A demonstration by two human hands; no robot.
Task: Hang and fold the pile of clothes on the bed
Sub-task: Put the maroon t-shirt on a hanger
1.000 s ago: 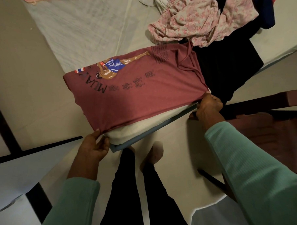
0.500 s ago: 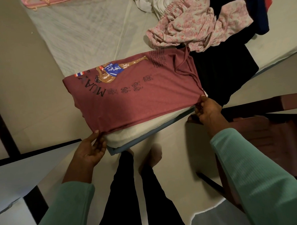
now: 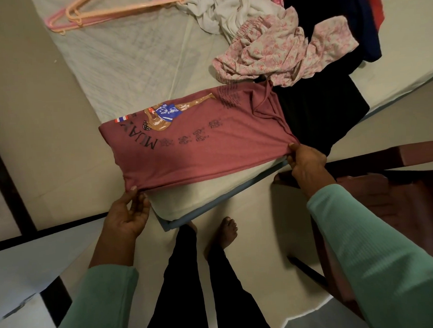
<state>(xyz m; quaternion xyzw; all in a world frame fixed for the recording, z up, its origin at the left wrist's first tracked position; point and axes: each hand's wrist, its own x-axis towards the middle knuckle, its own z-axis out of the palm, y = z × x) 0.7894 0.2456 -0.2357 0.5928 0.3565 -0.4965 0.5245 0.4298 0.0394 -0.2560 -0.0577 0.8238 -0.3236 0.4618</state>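
At the bed (image 3: 137, 75) corner, left hand (image 3: 128, 214) and right hand (image 3: 306, 160) each pinching a near corner of the red printed T-shirt (image 3: 210, 149), clothes pile (image 3: 287, 49) beyond, pink hangers (image 3: 109, 12) farther back

Both arms reach forward, each covered to the wrist, the left sleeve (image 3: 100, 300) and right sleeve (image 3: 378, 256) both mint green. The left hand (image 3: 128, 217), palm turned toward the camera, pinches the near left corner of the shirt (image 3: 210, 154) between thumb and curled fingers. The right hand (image 3: 308, 161), back uppermost, pinches the near right corner between thumb and fingertips. The hands are well apart, the right one farther forward.
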